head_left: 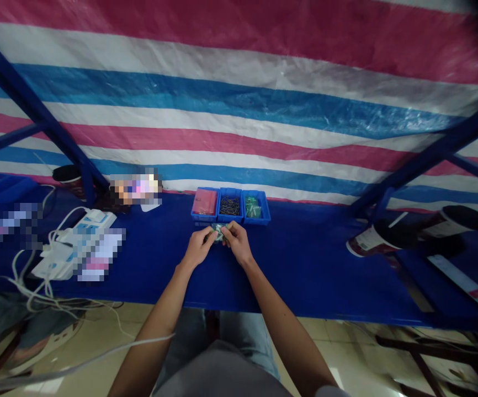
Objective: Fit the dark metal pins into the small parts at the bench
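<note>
Work in the head view is apparently going on: the left hand [198, 246] and right hand [237, 242] are pinching a small greenish piece [218, 231] over the worktop [305, 264], just before three blue bins [243, 214]. Red pieces [205, 202], dark screw-like parts [229, 206] and green pieces [253, 208] are seemingly waiting inside; the grip is hiding how much is done.

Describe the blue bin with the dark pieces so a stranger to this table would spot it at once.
On the blue table, by the striped sheet, three blue bins stand in a row just beyond the person's hands. Pick the middle bin: its neighbours hold pinkish-red pieces and green pieces, while it alone holds thin dark pieces.
</note>
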A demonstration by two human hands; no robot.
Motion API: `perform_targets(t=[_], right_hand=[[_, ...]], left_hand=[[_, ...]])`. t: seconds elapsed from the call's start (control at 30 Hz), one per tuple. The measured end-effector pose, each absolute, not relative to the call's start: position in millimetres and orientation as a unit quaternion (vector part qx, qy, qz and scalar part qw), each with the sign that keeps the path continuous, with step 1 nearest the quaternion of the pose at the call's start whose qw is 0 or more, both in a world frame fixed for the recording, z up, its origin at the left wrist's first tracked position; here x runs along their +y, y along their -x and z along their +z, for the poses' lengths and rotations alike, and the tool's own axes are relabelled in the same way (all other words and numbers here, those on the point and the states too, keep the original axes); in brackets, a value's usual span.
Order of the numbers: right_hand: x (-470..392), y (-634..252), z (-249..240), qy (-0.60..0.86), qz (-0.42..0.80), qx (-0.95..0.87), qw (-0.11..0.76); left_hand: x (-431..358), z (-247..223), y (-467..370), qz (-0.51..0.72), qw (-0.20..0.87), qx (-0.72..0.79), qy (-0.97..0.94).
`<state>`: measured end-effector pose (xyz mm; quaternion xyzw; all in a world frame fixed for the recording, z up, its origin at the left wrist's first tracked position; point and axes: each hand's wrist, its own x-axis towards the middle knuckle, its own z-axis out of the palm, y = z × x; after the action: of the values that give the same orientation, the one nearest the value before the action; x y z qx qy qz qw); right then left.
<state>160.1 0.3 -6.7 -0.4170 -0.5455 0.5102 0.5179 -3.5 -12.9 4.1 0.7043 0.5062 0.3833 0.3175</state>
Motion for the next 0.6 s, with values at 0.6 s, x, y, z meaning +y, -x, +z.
perform_targets(t=[0.6], right_hand=[[-4.6,-160.5,2.3,0.367,0.586,-0.586,0.422]], left_hand=[[-15.3,6.4,7.5,0.431,0.368,0.497,-0.657]])
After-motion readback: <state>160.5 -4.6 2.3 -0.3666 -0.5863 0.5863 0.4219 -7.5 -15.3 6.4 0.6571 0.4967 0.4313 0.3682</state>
